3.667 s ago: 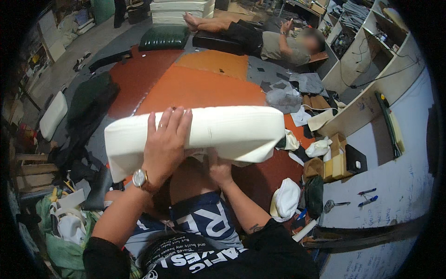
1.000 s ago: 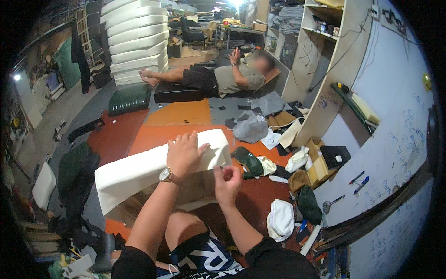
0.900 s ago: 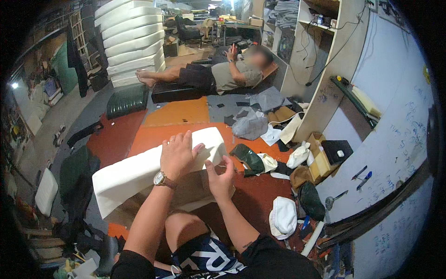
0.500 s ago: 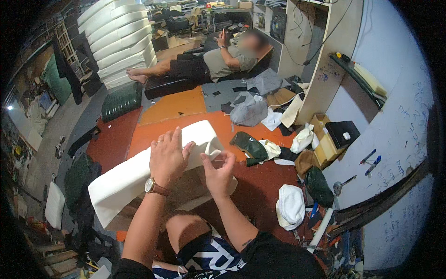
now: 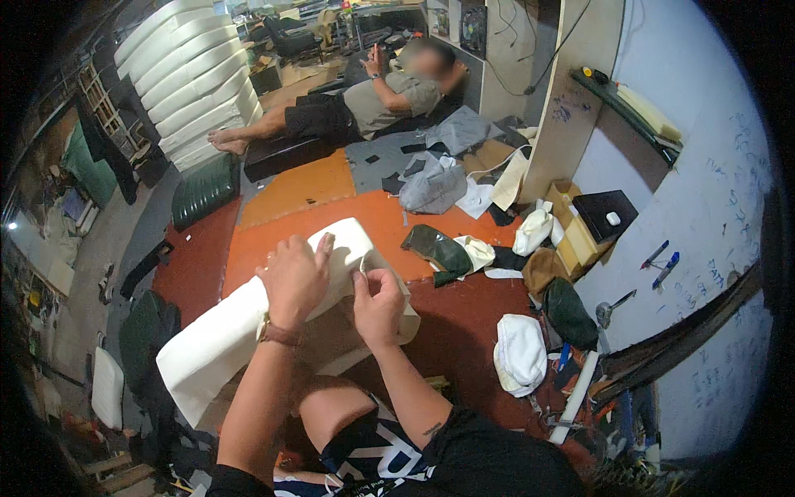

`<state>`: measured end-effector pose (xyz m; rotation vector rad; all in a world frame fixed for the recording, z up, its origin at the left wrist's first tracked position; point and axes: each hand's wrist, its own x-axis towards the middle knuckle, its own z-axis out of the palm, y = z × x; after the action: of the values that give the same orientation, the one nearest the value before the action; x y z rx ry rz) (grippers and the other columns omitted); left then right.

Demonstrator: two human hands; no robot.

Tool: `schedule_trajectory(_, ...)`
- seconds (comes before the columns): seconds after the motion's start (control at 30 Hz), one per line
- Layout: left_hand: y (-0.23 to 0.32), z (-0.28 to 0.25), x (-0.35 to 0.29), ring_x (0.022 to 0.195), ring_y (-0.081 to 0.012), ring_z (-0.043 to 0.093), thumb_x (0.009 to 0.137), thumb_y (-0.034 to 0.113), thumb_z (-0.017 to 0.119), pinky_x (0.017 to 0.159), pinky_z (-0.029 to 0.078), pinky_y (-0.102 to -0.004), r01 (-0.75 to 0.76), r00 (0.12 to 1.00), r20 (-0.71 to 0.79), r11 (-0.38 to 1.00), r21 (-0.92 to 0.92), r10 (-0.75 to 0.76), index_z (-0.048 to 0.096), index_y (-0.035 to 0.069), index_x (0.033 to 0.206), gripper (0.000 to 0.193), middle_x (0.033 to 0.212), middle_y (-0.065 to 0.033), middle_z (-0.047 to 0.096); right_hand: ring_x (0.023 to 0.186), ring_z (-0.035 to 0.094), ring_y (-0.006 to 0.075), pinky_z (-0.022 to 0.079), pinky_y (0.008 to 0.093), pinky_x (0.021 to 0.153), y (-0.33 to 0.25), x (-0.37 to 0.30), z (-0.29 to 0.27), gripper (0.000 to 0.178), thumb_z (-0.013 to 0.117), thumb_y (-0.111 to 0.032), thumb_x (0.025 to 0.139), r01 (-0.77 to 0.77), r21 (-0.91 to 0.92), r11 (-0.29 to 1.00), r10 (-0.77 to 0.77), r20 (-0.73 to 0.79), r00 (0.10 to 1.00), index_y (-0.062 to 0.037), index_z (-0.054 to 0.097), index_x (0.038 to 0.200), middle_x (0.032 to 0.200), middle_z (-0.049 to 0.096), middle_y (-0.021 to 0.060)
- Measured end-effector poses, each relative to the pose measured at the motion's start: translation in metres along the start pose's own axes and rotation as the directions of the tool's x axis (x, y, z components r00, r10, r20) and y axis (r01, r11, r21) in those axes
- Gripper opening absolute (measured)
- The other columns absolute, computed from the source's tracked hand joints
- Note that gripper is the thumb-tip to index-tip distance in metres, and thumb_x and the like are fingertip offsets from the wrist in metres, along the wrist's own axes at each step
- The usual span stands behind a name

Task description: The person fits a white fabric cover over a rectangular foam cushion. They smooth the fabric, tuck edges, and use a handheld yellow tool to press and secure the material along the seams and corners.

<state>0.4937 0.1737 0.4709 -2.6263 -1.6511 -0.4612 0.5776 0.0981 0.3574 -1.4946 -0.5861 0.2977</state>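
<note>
A white padded cushion in a smooth leather-like cover lies aslant in front of me, above my bare knee. Its underside, brownish and partly in shadow, faces me. My left hand, with a watch at the wrist, lies over the cushion's top with its fingers stretched out and the thumb apart. Beside it, my right hand pinches the edge of the white cover near the cushion's right end. A small fold of the cover stands up at the thumb and forefinger.
Orange and dark red sheets cover the floor. Grey cloth bundles, dark green and white pieces and a white cloth bundle lie to the right. A person reclines beyond, near stacked white cushions.
My right hand has closed its fingers into a pinch on the cover's edge and lifts a small fold. The left hand has shifted slightly on the cushion. The whole view has tilted a little.
</note>
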Motion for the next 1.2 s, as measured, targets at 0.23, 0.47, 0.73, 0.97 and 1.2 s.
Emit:
schedule_trajectory(0.23, 0.015, 0.020, 0.016, 0.117, -0.0396, 0.068, 0.107, 0.054, 0.053, 0.095, 0.051, -0.0558, -0.211, 0.977, -0.027, 0.977, -0.017, 0.211, 0.061, 0.000, 0.138, 0.063, 0.124, -0.0218, 0.070, 0.079, 0.069, 0.0348, 0.053, 0.0440, 0.074, -0.002, 0.007, -0.005, 0.025, 0.069, -0.021, 0.105, 0.136, -0.075, 0.988, -0.127, 0.118, 0.985, 0.0016, 0.063, 0.096, 0.089, 0.071, 0.0200)
schedule_trajectory(0.47, 0.009, 0.026, 0.030, 0.113, -0.0420, 0.069, 0.106, 0.055, 0.055, 0.094, 0.053, -0.0546, -0.250, 0.968, -0.014, 0.968, 0.014, 0.250, 0.060, -0.001, 0.138, 0.064, 0.123, -0.0226, 0.070, 0.075, 0.059, 0.0466, 0.046, 0.0481, 0.067, 0.014, 0.013, 0.004, 0.027, 0.063, -0.021, 0.107, 0.202, -0.026, 0.979, -0.193, 0.199, 0.961, 0.0009, 0.057, 0.092, 0.084, 0.063, 0.0243)
schedule_trajectory(0.73, -0.009, 0.030, 0.051, 0.118, -0.0440, 0.067, 0.092, 0.067, 0.069, 0.096, 0.054, -0.0535, -0.314, 0.949, -0.001, 0.948, -0.040, 0.315, 0.059, -0.001, 0.137, 0.082, 0.124, -0.0253, 0.070, 0.071, 0.059, 0.0394, 0.047, 0.0433, 0.067, 0.042, 0.018, 0.021, 0.022, 0.064, -0.019, 0.107, 0.260, 0.129, 0.957, -0.278, 0.144, 0.950, -0.0010, 0.061, 0.095, 0.082, 0.063, 0.0196)
schedule_trajectory(0.97, -0.004, 0.018, 0.056, 0.130, -0.0403, 0.063, 0.065, 0.061, 0.095, 0.104, 0.052, -0.0535, -0.256, 0.948, 0.179, 0.965, -0.061, 0.263, 0.051, 0.002, 0.148, 0.111, 0.138, -0.0218, 0.066, 0.088, 0.067, 0.0467, 0.051, 0.0547, 0.074, 0.052, 0.025, 0.017, 0.019, 0.063, -0.017, 0.104, 0.293, -0.010, 0.956, -0.284, 0.207, 0.936, -0.0010, 0.061, 0.095, 0.090, 0.066, 0.0266)
schedule_trajectory(1.2, 0.014, 0.029, 0.012, 0.121, -0.0351, 0.065, 0.073, 0.054, 0.092, 0.100, 0.049, -0.0546, -0.207, 0.976, -0.059, 0.976, 0.071, 0.211, 0.050, 0.004, 0.149, 0.100, 0.130, -0.0152, 0.066, 0.083, 0.070, 0.0434, 0.055, 0.0463, 0.075, 0.083, 0.007, -0.016, 0.021, 0.072, -0.021, 0.101, 0.309, 0.000, 0.951, -0.304, 0.174, 0.937, -0.0010, 0.066, 0.099, 0.089, 0.069, 0.0215)
